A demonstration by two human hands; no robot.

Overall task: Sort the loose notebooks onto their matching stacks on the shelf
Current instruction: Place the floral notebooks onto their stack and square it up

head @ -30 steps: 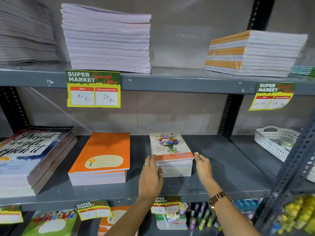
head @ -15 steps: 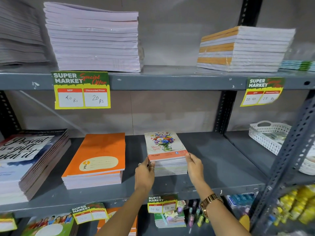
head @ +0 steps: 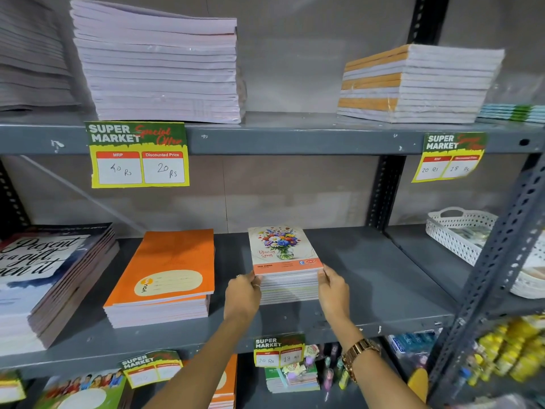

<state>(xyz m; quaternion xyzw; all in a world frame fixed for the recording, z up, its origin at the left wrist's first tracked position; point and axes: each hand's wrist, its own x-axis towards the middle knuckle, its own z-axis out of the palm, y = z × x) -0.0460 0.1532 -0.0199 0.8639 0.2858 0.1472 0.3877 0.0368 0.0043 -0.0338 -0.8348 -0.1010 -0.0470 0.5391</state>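
A: What's changed in the last second?

B: Both hands have closed in on the floral stack point(head: 286, 265) on the middle shelf point(head: 383, 284). A second ago the left hand point(head: 242, 293) lay flat on the shelf in front of it and the right hand point(head: 333, 290) only touched its right edge. Now each hand is curled against a front corner, fingers pinching the top few notebooks from either side.

A: So where does the task stand?

B: My guess is they're squaring the pile, so this notebook is already on its matching stack. The orange stack point(head: 165, 276) just to its left sits untouched.

A: Anything you can't make out?

B: Whether the grip is lifting or just pressing. The fingertips are hidden behind the stack's sides. The "Present" stack point(head: 50, 278) is cut off at the left edge, and I see no loose notebooks anywhere.
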